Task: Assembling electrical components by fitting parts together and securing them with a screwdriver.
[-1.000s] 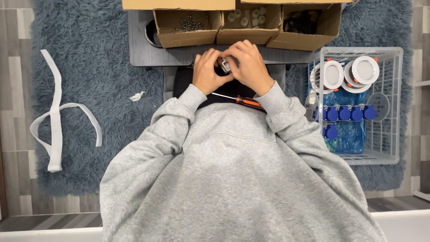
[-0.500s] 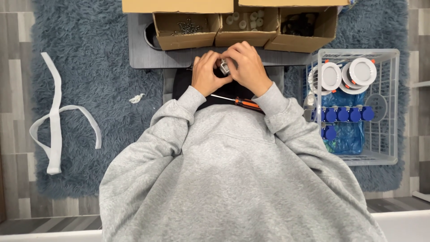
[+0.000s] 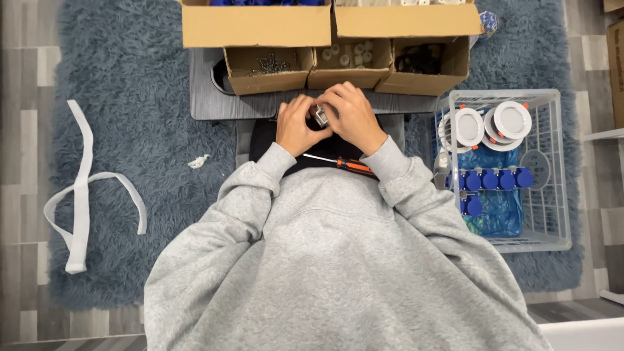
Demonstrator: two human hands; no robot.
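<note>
Fluffy blue-grey rug (image 3: 130, 84) over a grey plank floor, with a low dark tray table (image 3: 214, 107) set on it, that's the workspace. Dead centre, just past the table's near edge, sits a small silvery metal part (image 3: 321, 117) pinched between both hands. The left hand (image 3: 298, 125) is curled around it from one side, and the right hand (image 3: 354, 117) closes over it from the other, fingertips clenched right on the piece.

Compared with half a second ago, pretty much nothing has shifted: same grip, same spot, only a tiny roll of the fingers around the part. So I'd judge it as ongoing fiddling with the piece, not a pick-up or a put-down.

Just below the wrists, an orange-handled screwdriver (image 3: 344, 164) lies untouched on the dark lap area. Past the hands there are three open cardboard boxes (image 3: 344, 75) in a row: screws in the left one, pale round bits in the middle, dark stuff in the right that I can't make out. Off to the right is a white wire basket (image 3: 559, 162) with round white light fittings (image 3: 491, 123) and blue-capped pieces (image 3: 497, 179). Over on the left, a white strap (image 3: 81, 195) is lying on the rug.
</note>
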